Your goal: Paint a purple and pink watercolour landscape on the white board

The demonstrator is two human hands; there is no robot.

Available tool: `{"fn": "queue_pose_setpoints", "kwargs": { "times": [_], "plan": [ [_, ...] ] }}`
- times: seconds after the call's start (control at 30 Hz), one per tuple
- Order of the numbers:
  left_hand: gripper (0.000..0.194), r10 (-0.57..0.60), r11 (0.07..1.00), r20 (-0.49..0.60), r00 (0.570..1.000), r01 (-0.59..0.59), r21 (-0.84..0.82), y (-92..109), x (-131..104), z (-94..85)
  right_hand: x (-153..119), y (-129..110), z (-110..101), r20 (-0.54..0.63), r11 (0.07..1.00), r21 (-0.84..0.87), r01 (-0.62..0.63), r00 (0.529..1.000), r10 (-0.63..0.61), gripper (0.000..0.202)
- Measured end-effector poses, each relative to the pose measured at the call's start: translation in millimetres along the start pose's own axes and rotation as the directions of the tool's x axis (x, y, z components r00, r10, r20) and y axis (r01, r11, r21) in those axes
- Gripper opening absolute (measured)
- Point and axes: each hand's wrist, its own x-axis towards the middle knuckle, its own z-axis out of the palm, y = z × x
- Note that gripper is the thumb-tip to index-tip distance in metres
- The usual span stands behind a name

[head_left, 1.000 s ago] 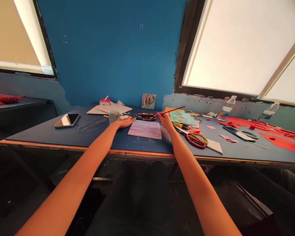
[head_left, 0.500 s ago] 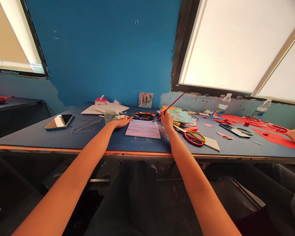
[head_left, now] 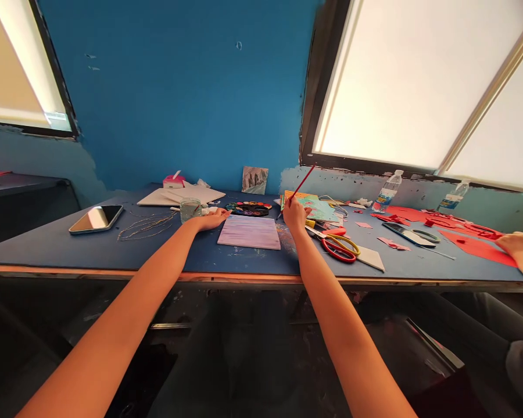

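Red-handled paintbrush point(head_left: 297, 190) is pinched in the right hand point(head_left: 293, 213), centre frame, handle angled up-right, tip down by the paint palette point(head_left: 248, 208). Left hand point(head_left: 210, 220) lies flat w/ fingers spread, touching the upper-left corner of the pale lilac canvas point(head_left: 250, 232) on the blue counter point(head_left: 70, 244). Water glass point(head_left: 190, 209) just left of that hand. Red & yellow scissors point(head_left: 337, 246) right of the canvas. Phone point(head_left: 96, 219) at left. Another person's hand point(head_left: 519, 247) on red paper point(head_left: 475, 247), far right.
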Motion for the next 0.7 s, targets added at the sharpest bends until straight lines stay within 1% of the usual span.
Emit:
{"fn": "queue_pose_setpoints", "kwargs": {
  "times": [0.07, 0.13, 0.23, 0.37, 0.53, 0.63, 0.7],
  "plan": [
    [0.064, 0.003, 1.0, 0.001, 1.0, -0.003, 0.002, -2.5, 2.8, 1.0, -0.2, 0.0, -0.3, -0.007, 1.0, 0.002, 0.001, 1.0, -0.001, 0.034],
    [0.067, -0.002, 1.0, 0.001, 1.0, 0.002, 0.007, -4.3, 4.8, 1.8, -0.2, 0.0, 0.9, 0.021, 0.999, 0.019, 0.033, 0.999, -0.033, 0.036],
    [0.068, -0.013, 1.0, 0.002, 1.0, 0.013, 0.006, -5.2, 6.1, 2.4, -0.1, 1.1, 2.9, 0.062, 0.998, 0.025, 0.065, 0.996, -0.066, 0.033],
    [0.067, -0.018, 1.0, -0.006, 1.0, 0.018, -0.002, -3.8, 5.0, 2.4, 0.4, 3.7, 2.6, 0.033, 0.999, 0.005, 0.049, 0.998, -0.049, 0.032],
    [0.063, 0.007, 1.0, -0.013, 1.0, -0.007, -0.004, -1.7, 1.8, 1.7, -0.3, 2.6, 4.6, 0.09, 0.989, 0.037, 0.14, 0.986, -0.143, 0.033],
    [0.064, 0.008, 1.0, -0.013, 1.0, -0.008, 0.013, -3.5, 2.3, 1.7, -0.2, 2.7, 4.4, 0.071, 0.991, 0.007, 0.137, 0.988, -0.137, 0.031],
    [0.065, 0.007, 1.0, -0.016, 1.0, -0.007, 0.028, -5.6, 3.7, 2.0, 0.4, 3.4, 4.3, 0.056, 0.992, 0.002, 0.125, 0.991, -0.125, 0.035]
  ]
}}
